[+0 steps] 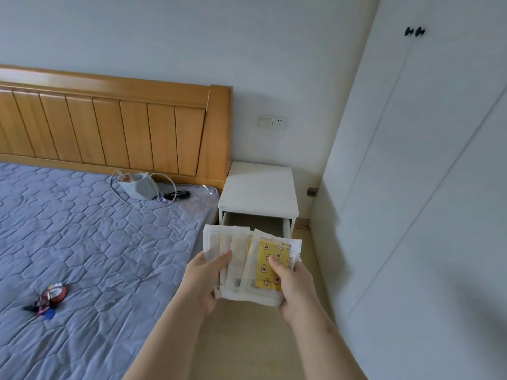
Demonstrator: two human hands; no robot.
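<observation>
two hands, your left hand (204, 275) and right hand (292, 283), each grasp a fanned stack of flat packets (241, 259) in front of the white nightstand's (260, 187) open drawer (285, 229) beside the bed (96, 229).

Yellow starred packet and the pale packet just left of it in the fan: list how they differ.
The yellow starred packet is bright yellow with star shapes; the pale packet is whitish, without bold pattern. The yellow starred packet lies in front, under the thumb of the right hand; the pale packet is partly overlapped, nearer the left hand. Both are flat, held in one fan of packets.
</observation>
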